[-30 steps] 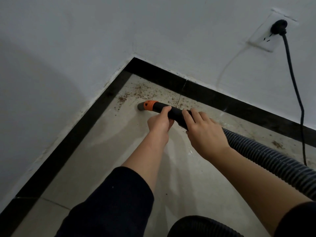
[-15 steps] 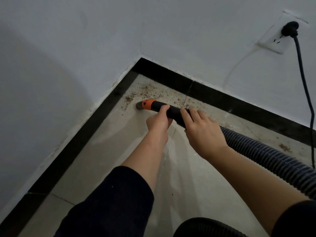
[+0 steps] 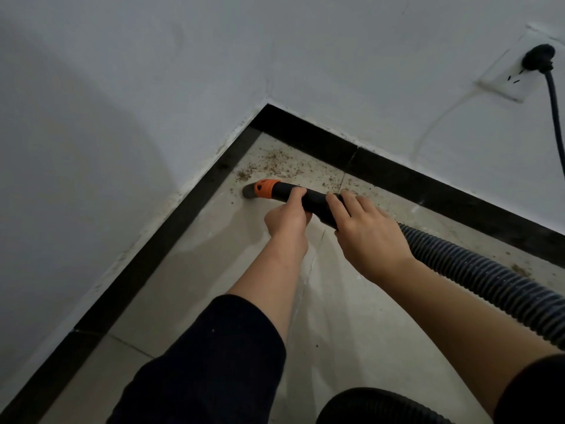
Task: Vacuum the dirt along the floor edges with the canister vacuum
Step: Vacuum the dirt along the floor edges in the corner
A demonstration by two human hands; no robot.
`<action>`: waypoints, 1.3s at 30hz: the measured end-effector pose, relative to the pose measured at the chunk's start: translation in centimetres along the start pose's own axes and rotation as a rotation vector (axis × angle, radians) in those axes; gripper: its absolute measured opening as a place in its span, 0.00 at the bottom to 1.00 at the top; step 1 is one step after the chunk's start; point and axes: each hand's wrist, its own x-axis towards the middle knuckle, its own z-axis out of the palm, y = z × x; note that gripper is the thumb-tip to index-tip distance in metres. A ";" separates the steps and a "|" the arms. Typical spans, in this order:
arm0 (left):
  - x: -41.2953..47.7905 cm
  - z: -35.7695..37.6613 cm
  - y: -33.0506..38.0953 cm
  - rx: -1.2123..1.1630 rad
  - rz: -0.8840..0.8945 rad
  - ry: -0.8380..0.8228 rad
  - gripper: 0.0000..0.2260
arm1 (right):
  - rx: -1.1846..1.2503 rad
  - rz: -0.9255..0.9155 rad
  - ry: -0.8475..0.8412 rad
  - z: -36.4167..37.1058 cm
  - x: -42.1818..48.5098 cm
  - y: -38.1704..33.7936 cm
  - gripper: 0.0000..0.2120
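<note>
Head view, nearest first: at 6 o'clock a loop of ribbed black hose [image 3: 376, 405] curves along the bottom edge, with a dark sleeve [image 3: 208, 362] just left of it at 7 o'clock. Both bare forearms reach up across the pale floor [image 3: 189, 286], which lies open from 7 o'clock up to the hands. The left hand [image 3: 287, 221] grips the black wand [image 3: 315, 200], fingers curled round it just behind the orange collar [image 3: 266, 189]. The right hand [image 3: 367, 237] sits close behind, fingers wrapped over the wand's rear end, where another stretch of hose runs off toward 4 o'clock. The wand lies low, its long axis running from 4 o'clock to between 9 and 10 o'clock. Its grey tip [image 3: 249, 191] points that way, down at the floor just short of the left black border [image 3: 153, 255]. Brown dirt [image 3: 275, 163] is scattered just beyond the tip toward 12 o'clock, in the corner and along the far border toward 2 o'clock. A smaller patch lies past the hose at 3 o'clock. The borders meet at 12 o'clock under two white walls [image 3: 122, 117], which close off room on both sides. High at 2 o'clock a socket [image 3: 504, 78] holds a black plug [image 3: 538, 58], its cord [image 3: 556, 117] dropping down the right edge.
</note>
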 end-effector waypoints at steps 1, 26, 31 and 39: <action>-0.1 0.0 0.1 0.000 -0.004 0.005 0.08 | 0.001 -0.005 -0.003 -0.1 0.0 0.0 0.32; -1.2 -1.9 1.6 -0.029 0.014 0.049 0.08 | 0.014 -0.060 0.003 -1.1 0.1 -1.9 0.33; -0.8 -1.7 1.7 -0.018 0.025 0.041 0.08 | 0.010 -0.028 0.028 -1.1 0.4 -2.2 0.33; -0.3 -1.4 1.5 -0.015 0.022 0.027 0.08 | 0.007 -0.003 -0.031 -0.9 0.4 -2.1 0.32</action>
